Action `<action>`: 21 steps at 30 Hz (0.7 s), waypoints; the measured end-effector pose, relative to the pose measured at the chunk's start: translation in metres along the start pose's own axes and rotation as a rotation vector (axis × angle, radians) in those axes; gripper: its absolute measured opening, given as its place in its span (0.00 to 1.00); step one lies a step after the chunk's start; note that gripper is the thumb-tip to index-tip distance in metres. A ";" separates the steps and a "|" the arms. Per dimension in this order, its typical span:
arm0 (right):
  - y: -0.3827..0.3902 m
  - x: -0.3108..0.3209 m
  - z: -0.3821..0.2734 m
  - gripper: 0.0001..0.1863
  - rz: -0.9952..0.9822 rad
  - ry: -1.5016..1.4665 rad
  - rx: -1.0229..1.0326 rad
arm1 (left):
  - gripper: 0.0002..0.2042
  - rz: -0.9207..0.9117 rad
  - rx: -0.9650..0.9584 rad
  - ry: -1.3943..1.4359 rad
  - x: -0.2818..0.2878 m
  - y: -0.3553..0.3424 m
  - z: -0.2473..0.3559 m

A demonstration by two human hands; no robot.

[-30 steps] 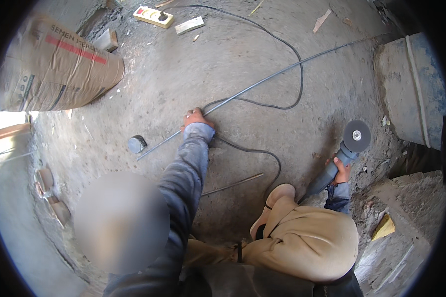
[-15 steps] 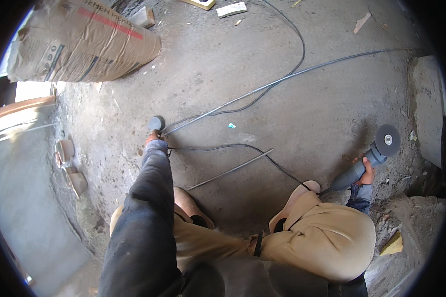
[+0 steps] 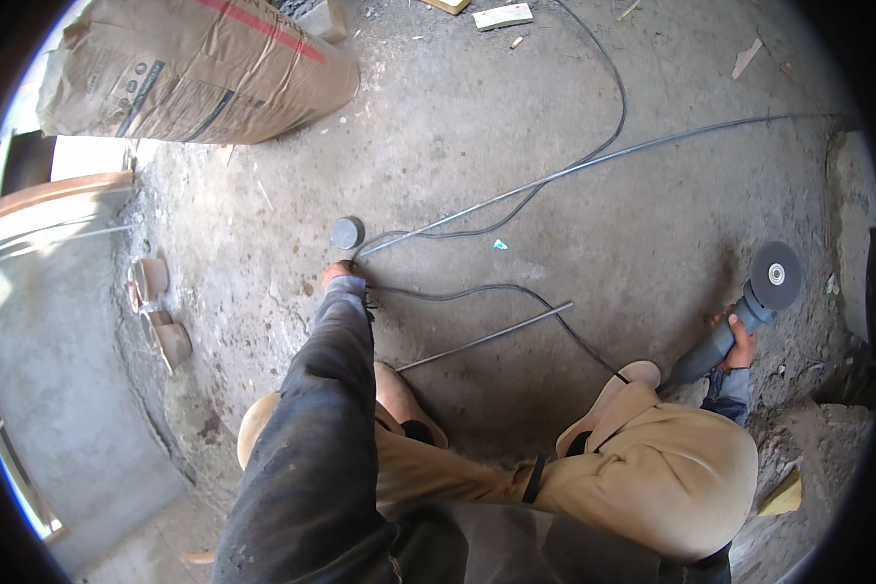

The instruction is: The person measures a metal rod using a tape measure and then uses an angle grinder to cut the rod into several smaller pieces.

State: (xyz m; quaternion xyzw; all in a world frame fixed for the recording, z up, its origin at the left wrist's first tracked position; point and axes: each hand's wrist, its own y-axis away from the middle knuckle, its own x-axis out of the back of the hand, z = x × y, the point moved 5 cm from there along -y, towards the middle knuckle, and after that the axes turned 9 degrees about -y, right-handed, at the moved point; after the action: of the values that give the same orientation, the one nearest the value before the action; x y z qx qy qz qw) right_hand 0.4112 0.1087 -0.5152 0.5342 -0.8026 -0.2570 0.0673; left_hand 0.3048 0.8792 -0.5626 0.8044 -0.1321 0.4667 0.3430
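In my right hand (image 3: 742, 346) is a grey angle grinder (image 3: 720, 341), held by its body near the head. Its dark disc (image 3: 776, 274) points up and away from me, and the lower body runs toward my right knee. Reaching forward, my left hand (image 3: 339, 274) is low and looks closed. The near end of a long thin metal rod (image 3: 496, 198) and a dark cable (image 3: 462, 291) meet beside it; the fingers are partly hidden, so I cannot make out what they hold. Just beyond it a round grey piece (image 3: 347, 232) sits on the floor.
A large paper sack (image 3: 204, 73) stands at the far left. A shorter rod (image 3: 487, 335) lies before my feet. Two small tubs (image 3: 149, 278) are by the left slab. A concrete block (image 3: 858, 229) edges the right, with a yellow piece (image 3: 782, 493) below it.
The whole view has shifted, moving the scene rightward. My left hand has drawn slightly back from the round grey piece. My right hand still holds the angle grinder.
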 end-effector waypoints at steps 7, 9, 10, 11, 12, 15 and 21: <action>-0.003 -0.004 0.001 0.23 -0.027 0.012 -0.016 | 0.14 -0.168 -0.255 -0.436 -0.036 0.009 0.030; -0.005 -0.002 0.002 0.22 0.004 -0.005 -0.050 | 0.16 -0.636 -0.366 -0.520 -0.062 0.028 0.042; -0.006 -0.004 0.001 0.22 -0.023 -0.022 -0.040 | 0.16 -0.809 -0.424 -0.565 -0.065 0.042 0.050; -0.007 -0.004 -0.001 0.22 -0.021 -0.036 -0.027 | 0.17 -1.028 -0.654 -0.600 -0.064 0.066 0.065; -0.007 -0.004 -0.003 0.22 -0.014 -0.055 -0.012 | 0.17 -1.193 -0.912 -0.643 -0.063 0.102 0.088; -0.007 -0.003 -0.005 0.22 -0.001 -0.062 -0.040 | 0.18 -0.900 -1.215 -0.502 -0.015 0.181 0.173; -0.015 0.028 -0.021 0.19 0.102 -0.016 0.060 | 0.21 -0.723 -1.918 -0.102 0.104 0.339 0.342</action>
State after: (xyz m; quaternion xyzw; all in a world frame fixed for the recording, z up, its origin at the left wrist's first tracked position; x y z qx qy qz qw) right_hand 0.4199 0.0724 -0.5089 0.4922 -0.8367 -0.2332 0.0578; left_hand 0.4052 0.4119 -0.4426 0.2021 -0.2137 -0.0013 0.9558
